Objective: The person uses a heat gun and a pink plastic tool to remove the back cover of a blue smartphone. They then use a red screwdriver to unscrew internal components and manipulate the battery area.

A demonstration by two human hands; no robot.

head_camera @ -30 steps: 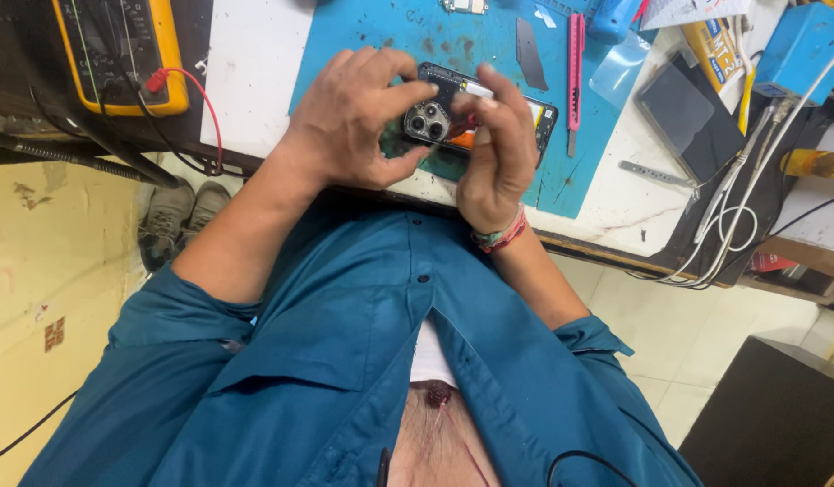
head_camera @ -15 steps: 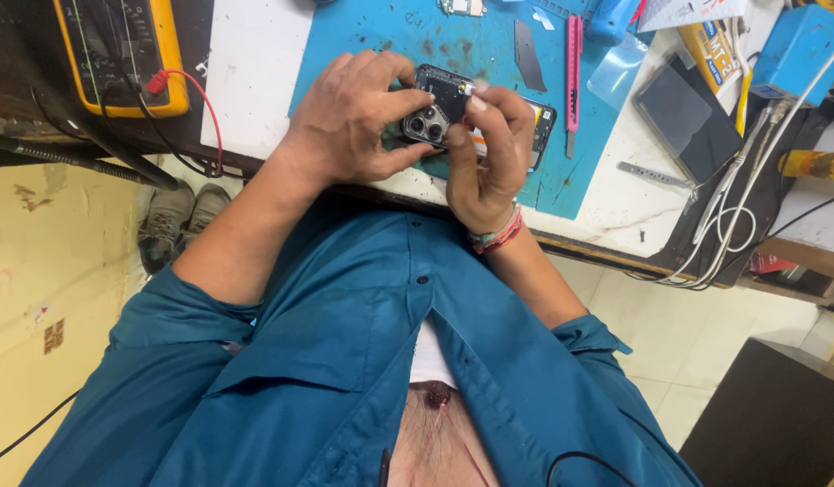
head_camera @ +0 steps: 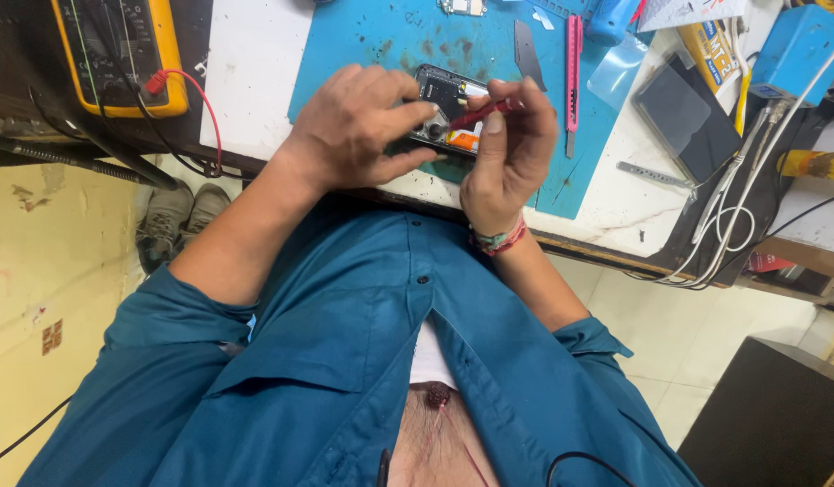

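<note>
opened smartphone point(head_camera: 448, 113) sits at the near edge of the blue work mat point(head_camera: 381, 41), back off, board exposed. left hand point(head_camera: 358, 126) clamps its side, fingers pressed together around the frame; right hand point(head_camera: 511, 149) pinches a red-handled tool point(head_camera: 480, 114), tip on the board. risk: tip skids and gouges a connector if the clamp loosens. versus half a second ago, phone lies lower and flatter, tool now engaged.

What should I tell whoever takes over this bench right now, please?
Left hand: grips the phone over the blue mat.
Right hand: pinches a red tool, its tip at the phone's insides.
Done: the phone's back is off, insides bare.
Left: phone not closed up; a pink cutter and a dark panel lie to the right.
</note>
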